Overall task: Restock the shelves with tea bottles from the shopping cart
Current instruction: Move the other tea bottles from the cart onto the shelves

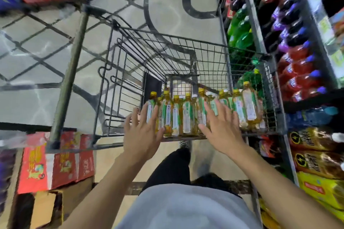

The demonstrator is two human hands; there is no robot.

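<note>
Restocking looks barely begun, or at a pause: a full row of tea bottles (186,115) stands upright in the near end of the wire shopping cart (167,55), and neither hand holds one. The left hand (143,134) and right hand (221,128) reach over the row, fingers spread wide and straight, empty. The bottles are clear plastic, slim, amber-filled, with yellow caps and green-white labels. The cart is dark metal mesh. Shelves (260,29) on the right carry glossy coloured drink bottles.
</note>
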